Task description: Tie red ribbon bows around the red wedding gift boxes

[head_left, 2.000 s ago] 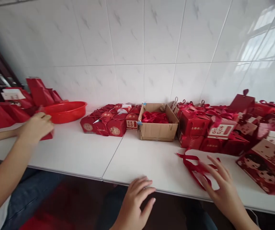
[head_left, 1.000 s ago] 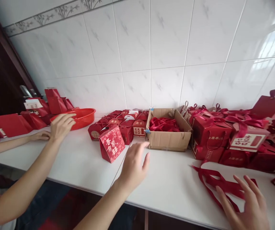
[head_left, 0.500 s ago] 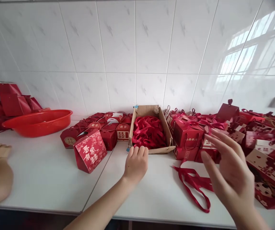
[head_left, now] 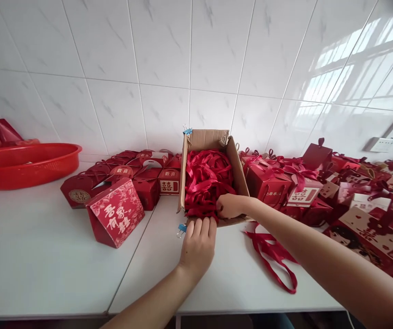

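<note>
Ribbons (head_left: 210,169), glossy red, are lying heaped in the cardboard box (head_left: 239,170) on the counter (head_left: 62,260). My left hand (head_left: 198,246) is gripping the box's near rim; my right hand (head_left: 231,206) is touching them, whether grasping any I cannot tell.

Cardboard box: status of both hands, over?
Left hand gripping cardboard box at near edge. Right hand inside, at red ribbons; grasp hidden. Loose ribbon on table, front-right of box.
</note>
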The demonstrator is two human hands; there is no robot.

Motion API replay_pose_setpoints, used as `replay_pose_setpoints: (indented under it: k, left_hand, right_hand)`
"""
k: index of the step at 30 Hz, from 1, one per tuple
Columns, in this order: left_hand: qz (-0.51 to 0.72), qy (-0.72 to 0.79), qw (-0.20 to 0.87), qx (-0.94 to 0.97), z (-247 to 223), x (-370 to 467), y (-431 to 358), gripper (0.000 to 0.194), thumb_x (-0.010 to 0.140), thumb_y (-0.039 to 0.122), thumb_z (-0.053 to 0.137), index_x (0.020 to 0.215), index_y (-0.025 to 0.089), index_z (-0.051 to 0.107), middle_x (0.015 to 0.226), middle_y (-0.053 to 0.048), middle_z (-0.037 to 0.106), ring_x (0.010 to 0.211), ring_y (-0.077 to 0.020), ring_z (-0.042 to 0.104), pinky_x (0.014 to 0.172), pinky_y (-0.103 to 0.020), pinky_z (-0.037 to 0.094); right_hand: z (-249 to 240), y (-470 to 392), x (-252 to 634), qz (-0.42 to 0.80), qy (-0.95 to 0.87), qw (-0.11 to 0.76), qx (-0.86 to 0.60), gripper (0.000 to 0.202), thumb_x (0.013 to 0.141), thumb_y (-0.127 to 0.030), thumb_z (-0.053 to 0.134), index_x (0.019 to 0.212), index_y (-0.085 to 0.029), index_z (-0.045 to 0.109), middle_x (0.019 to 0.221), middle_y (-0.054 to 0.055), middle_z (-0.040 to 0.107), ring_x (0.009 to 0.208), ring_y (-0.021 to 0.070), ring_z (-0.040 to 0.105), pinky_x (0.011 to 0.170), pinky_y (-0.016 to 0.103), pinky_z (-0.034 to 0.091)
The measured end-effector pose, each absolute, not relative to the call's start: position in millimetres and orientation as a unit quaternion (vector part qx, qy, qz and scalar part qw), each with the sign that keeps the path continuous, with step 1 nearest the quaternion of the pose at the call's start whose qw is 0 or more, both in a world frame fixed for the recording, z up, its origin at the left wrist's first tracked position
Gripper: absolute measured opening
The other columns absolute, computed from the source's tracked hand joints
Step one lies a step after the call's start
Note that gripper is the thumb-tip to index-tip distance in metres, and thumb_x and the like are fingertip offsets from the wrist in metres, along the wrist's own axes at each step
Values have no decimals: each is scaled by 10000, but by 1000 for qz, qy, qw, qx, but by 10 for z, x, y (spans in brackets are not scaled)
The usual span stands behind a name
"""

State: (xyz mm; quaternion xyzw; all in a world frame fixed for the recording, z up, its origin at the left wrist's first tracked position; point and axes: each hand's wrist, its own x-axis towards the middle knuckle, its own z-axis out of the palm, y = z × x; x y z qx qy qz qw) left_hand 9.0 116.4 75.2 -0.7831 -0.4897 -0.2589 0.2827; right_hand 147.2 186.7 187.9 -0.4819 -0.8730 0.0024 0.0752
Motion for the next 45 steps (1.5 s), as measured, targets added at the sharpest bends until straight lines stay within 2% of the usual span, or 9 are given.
replay_pose_setpoints:
  k: [4,11,19,27,30,33,36,40,45]
  left_hand:
    - [-249,-492,297,-780,742,96,1143,392,820,-15,405,1104,129,634,988,-132,690,856,-247,619,823,-424,465]
    - [-275,-463,342,-770,703,94,1155,342,792,-2,449,1040,84,667,939,-142,711,832,-259,629,791,-414,471]
    - [-261,-472,330,-775,718,94,1155,363,797,-3,437,1052,120,664,942,-117,706,840,-254,628,809,-414,469]
    - [-274,-473,341,-765,715,104,1161,301,777,12,490,1011,94,661,892,-112,690,822,-242,610,796,-395,465]
    - [-271,-476,345,-762,718,105,1152,307,779,24,490,1023,89,665,907,-108,697,834,-239,611,812,-389,463]
    - [-263,-480,337,-766,726,107,1135,308,786,45,493,1037,92,665,921,-110,697,853,-239,611,833,-390,459]
    - [-252,-487,325,-771,733,109,1117,298,788,79,513,1045,93,663,934,-112,693,864,-244,606,840,-395,456]
    - [-254,-486,318,-774,729,113,1107,288,783,102,529,1038,90,664,947,-114,690,870,-254,599,827,-403,453]
    - [-275,-472,314,-776,711,103,1123,277,782,112,549,1028,76,669,959,-129,693,869,-264,596,818,-411,437]
  right_hand:
    - [1941,2161,1379,77,-869,-2,-489,183,747,-27,545,740,-123,700,552,-26,662,448,84,579,507,177,455]
    - [2278,2611,1320,30,-835,83,-544,293,820,-138,510,1072,-91,653,1135,154,687,1025,253,642,884,311,481]
    - [2579,2440,1349,19,-838,126,-530,348,810,-74,459,1074,-135,677,1139,81,689,1082,219,608,946,296,446]
    - [2671,2274,1446,168,-779,-70,-600,162,735,-63,599,855,-85,705,683,80,700,603,202,677,610,310,561]
    - [2461,2172,1447,172,-782,-105,-590,444,631,-128,760,1060,-64,667,703,94,705,594,253,681,588,355,558]
    - [2186,2070,1459,165,-795,-99,-575,982,559,-281,849,1418,-127,398,1072,195,680,706,325,705,626,400,554]
    - [1926,2033,1484,147,-797,-21,-585,1163,497,-376,888,1475,-166,295,1274,242,561,927,418,672,746,437,535]
    - [1727,2065,1468,192,-776,92,-593,751,481,-304,920,1155,-178,615,990,126,683,940,359,661,786,400,523]
    - [2074,2284,1359,225,-751,51,-619,123,864,-235,657,911,-122,646,841,21,667,722,135,646,656,296,556]
